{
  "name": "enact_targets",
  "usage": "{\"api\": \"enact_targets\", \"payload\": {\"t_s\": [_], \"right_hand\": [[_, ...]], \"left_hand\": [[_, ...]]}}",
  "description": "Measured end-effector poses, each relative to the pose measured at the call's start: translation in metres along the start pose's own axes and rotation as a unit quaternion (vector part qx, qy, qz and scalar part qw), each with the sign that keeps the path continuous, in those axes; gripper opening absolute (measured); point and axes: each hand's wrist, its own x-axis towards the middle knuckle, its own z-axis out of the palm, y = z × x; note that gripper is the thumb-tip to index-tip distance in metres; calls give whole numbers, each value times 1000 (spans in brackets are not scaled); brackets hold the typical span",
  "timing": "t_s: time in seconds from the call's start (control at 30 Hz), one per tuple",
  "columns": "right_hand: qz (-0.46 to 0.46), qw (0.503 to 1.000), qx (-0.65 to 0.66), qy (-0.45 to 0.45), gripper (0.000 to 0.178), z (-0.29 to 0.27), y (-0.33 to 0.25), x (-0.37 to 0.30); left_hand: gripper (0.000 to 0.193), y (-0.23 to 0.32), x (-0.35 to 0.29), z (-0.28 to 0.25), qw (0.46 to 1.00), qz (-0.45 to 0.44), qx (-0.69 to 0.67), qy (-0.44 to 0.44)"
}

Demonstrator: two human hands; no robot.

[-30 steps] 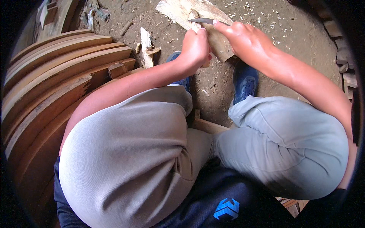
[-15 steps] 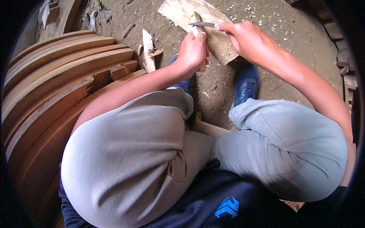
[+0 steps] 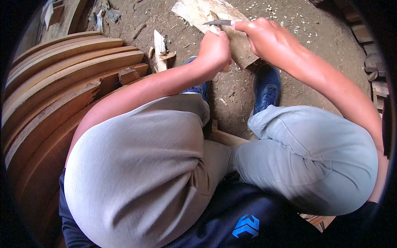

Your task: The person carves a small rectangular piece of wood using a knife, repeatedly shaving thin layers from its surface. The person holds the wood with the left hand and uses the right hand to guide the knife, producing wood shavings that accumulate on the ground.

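My left hand is closed around a small pale piece of wood, whose tip pokes out above the fist. My right hand grips a knife; its grey blade points left and rests against the top of that wood piece. Both hands are held over a light wooden plank lying on the dirt ground ahead of my knees. My grey-trousered legs fill the lower part of the view, and blue shoes stand on the ground below the hands.
A stack of long curved brown boards lies along my left. A split wood scrap and chips lie on the dirt near the boards. More timber pieces line the right edge.
The knife blade has shifted slightly left and up against the wood piece; both hands stay close together over the plank, with small carving movements.
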Motion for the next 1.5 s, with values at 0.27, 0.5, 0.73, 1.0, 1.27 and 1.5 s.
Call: {"api": "enact_targets", "payload": {"t_s": [0.27, 0.5, 0.73, 1.0, 1.27, 1.5], "right_hand": [[-15, 989, -144, 20, 26, 5, -12, -12], [-43, 984, -164, 46, 26, 8, -12, -9], [-54, 977, -201, 48, 27, 10, -8, -10], [-49, 963, -263, 40, 29, 12, -10, -6], [73, 988, 87, 107, 31, 14, 26, 11], [201, 927, 296, -110, 27, -9, 2, 6]], "left_hand": [[30, -2, -1, 0, 1000, -6, -12, 4], [29, -7, 4, -4, 999, 1, -30, 9], [31, -6, 4, -3, 999, -8, -34, 12], [32, -7, 5, -5, 999, -2, -36, 25], [30, -7, 2, -9, 998, 3, -64, -3], [28, -11, 2, -17, 997, 22, -57, -38]]}}
